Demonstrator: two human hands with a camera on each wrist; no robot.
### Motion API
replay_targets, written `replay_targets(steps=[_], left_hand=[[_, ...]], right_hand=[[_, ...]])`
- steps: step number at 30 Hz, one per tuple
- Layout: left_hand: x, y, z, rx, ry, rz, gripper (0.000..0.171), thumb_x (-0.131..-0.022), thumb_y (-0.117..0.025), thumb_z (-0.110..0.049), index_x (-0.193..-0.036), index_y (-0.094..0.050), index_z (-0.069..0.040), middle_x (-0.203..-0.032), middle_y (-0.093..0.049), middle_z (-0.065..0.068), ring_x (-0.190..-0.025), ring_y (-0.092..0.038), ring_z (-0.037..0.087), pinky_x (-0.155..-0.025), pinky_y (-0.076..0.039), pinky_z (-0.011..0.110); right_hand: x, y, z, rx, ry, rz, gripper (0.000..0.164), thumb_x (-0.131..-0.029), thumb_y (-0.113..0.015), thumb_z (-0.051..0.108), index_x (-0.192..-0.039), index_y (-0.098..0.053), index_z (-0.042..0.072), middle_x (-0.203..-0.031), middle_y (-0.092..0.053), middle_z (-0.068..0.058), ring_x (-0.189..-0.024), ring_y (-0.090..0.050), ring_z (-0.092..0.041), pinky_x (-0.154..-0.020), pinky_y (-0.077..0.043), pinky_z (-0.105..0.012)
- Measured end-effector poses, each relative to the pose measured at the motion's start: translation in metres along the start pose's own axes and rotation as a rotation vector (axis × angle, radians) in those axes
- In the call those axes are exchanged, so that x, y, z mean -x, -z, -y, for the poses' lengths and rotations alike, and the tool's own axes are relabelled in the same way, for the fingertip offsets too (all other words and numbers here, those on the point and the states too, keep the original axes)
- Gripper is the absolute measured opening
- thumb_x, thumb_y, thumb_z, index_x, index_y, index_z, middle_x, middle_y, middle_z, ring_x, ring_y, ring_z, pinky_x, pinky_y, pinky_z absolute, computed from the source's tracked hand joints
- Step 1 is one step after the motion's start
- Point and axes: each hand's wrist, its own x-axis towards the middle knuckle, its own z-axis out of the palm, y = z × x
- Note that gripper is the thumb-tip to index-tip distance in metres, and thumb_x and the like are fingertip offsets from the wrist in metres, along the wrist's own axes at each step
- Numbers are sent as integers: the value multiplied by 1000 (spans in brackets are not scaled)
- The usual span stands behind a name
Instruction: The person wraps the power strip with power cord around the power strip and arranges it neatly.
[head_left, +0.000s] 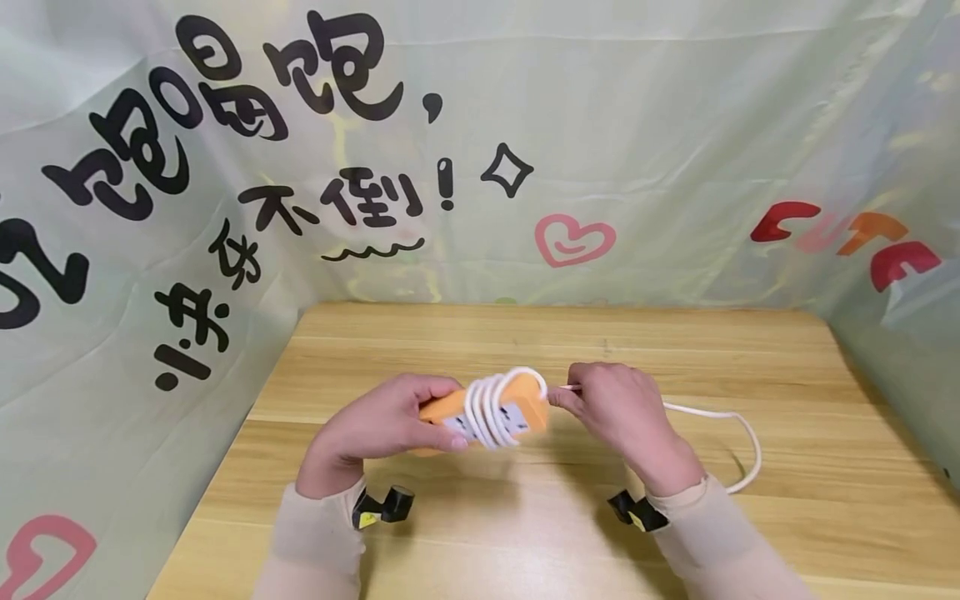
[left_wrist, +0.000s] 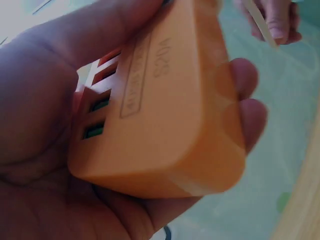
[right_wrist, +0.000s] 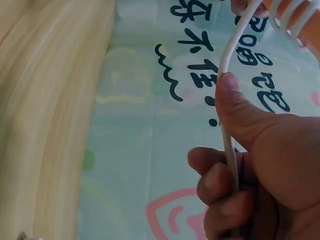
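Observation:
An orange power strip [head_left: 535, 410] with a pale socket face is held up over the table by my left hand [head_left: 390, 418], thumb on the near side. In the left wrist view, the strip's orange casing [left_wrist: 170, 110] fills the palm, with small port openings along one edge and fingertips showing beyond it. Several turns of white cord [head_left: 489, 412] wrap around the strip's middle. To the right, my right hand [head_left: 618, 408] grips the cord a short way from the strip. Thumb and curled fingers close around the cord [right_wrist: 227, 60] in the right wrist view.
The cord's loose length [head_left: 756, 446] trails right from the right hand and bends back behind the forearm. Beneath lies a wooden table [head_left: 420, 342], bounded by a printed fabric backdrop [head_left: 675, 167] at the back and sides. Black wrist cameras [head_left: 397, 503] sit on both sleeves.

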Motion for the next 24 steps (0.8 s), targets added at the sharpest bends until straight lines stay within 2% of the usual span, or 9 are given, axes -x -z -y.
replay_targets(steps=[2,4,8,11,13,18,24], left_hand=[[-4,-6,0,-51,-3,55,22,-87,-87,-24,-105,-74,-20,-85,-67,-5,-69,-54,9,-62,-46,23],[-9,-13,-1,-114,5,99,21,-86,-88,-27,-100,-73,-22,-80,-64,-9,-67,-51,6,-61,-44,22],[-18,-29,0,-310,47,159,21,-84,-88,-32,-91,-70,-26,-74,-59,-15,-65,-49,3,-63,-43,22],[-24,-41,0,-439,81,175,21,-83,-87,-30,-88,-67,-26,-73,-58,-15,-65,-49,3,-65,-44,23],[-26,-48,-1,-494,91,178,21,-83,-87,-30,-88,-67,-26,-74,-58,-15,-66,-49,3,-66,-45,23],[-29,-59,-2,-551,127,149,24,-85,-87,-33,-86,-65,-25,-74,-57,-15,-65,-49,4,-64,-45,24],[-33,-64,1,-587,230,76,28,-88,-86,-37,-85,-62,-22,-73,-57,-11,-62,-50,7,-62,-45,25]], right_hand=[[0,-2,2,31,4,-8,45,-91,-81,46,-64,-54,22,-54,-43,9,-50,-42,-13,-46,-37,-36],[0,-2,4,-1,7,28,44,-93,-79,43,-64,-54,22,-54,-43,8,-50,-42,-12,-47,-37,-35],[0,-1,9,-145,7,114,41,-99,-74,39,-66,-55,22,-57,-43,9,-52,-39,-8,-54,-35,-29],[2,2,14,-227,3,139,35,-101,-72,31,-70,-60,21,-59,-45,9,-53,-39,-7,-55,-35,-27],[3,2,17,-258,7,143,31,-101,-73,31,-73,-63,22,-60,-48,10,-53,-40,-6,-55,-35,-27],[3,1,22,-268,14,123,27,-100,-75,30,-74,-68,22,-60,-51,12,-53,-41,-5,-54,-36,-26],[6,-2,28,-300,43,75,24,-98,-76,27,-75,-72,21,-63,-58,14,-54,-44,-2,-53,-39,-24]])
